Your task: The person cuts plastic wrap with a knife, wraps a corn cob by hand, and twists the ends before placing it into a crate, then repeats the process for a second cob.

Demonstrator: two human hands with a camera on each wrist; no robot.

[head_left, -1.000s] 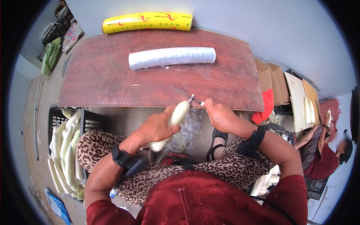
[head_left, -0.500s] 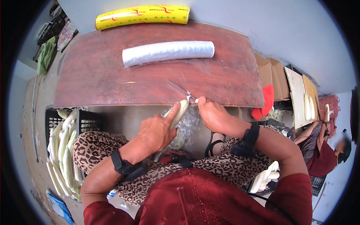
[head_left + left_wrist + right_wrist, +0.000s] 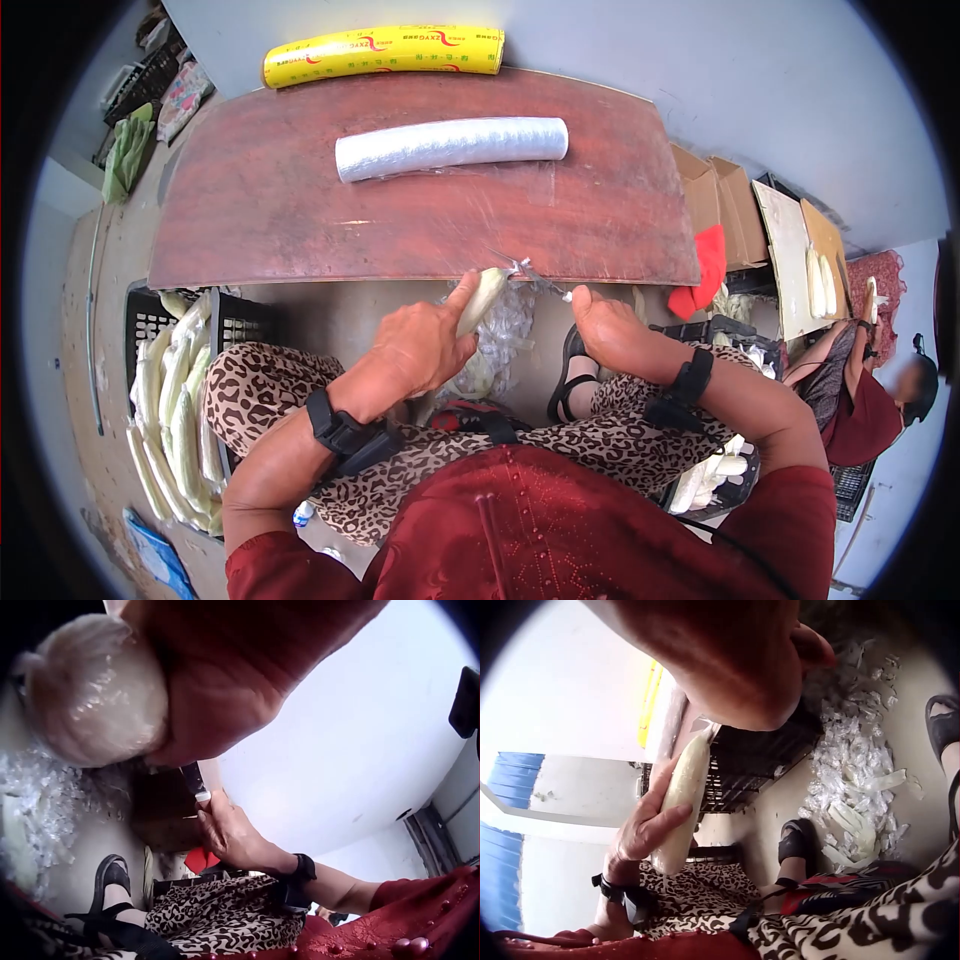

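Note:
My left hand (image 3: 415, 345) grips a long pale green vegetable (image 3: 684, 802) wrapped in clear film, its tip tilted up toward the table's front edge. A twisted tail of film (image 3: 520, 267) sticks out from that tip. Just right of it, my right hand (image 3: 612, 328) holds a knife (image 3: 545, 285) by its white handle, the blade pointing left and overlapping the film tail in the head view. The left wrist view shows the vegetable's rounded, film-covered lower end (image 3: 97, 697) close up.
A white roll of film (image 3: 450, 148) lies on the red-brown table (image 3: 250, 220), a yellow roll (image 3: 385, 55) behind it. At the left stands a black crate (image 3: 245, 318) with pale vegetables (image 3: 180, 400). Film scraps (image 3: 855, 761) cover the floor. Another person (image 3: 865, 415) sits far right.
The vegetable's tip has come up to the table edge and my left hand has shifted along it. After moving in to the film tail, the knife and right hand have drawn back right.

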